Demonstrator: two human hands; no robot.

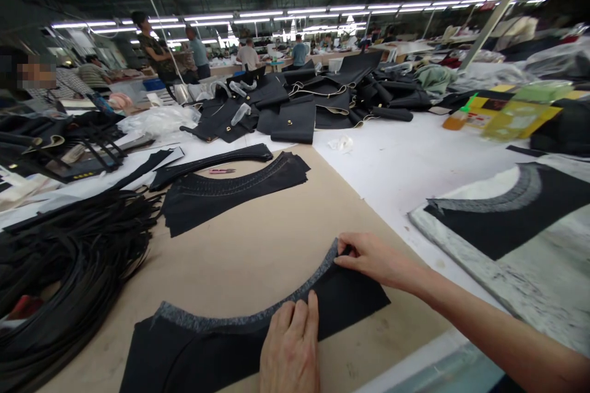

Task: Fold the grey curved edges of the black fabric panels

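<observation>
A curved black fabric piece (230, 350) with a grey strip (239, 321) along its inner edge lies across the near side of the brown board (239, 252). Pressed on its middle, just below the grey strip, is my left hand (292, 344), fingers stretched out flat. At the piece's right end my right hand (366, 258) pinches the tip of the curved edge between thumb and fingers. Farther back on the board is a stack of curved black pieces (235, 187) with stitched lines. Beside it, small red-handled snips (222, 171) rest near a narrow black strip (212, 163).
Left of the board sits a large bundle of black strips (92, 270). A marbled slab (520, 282) on the right carries another black piece (511, 209). Behind are a heap of black bag parts (295, 116) and a glue bottle (457, 118). Several people work in the background.
</observation>
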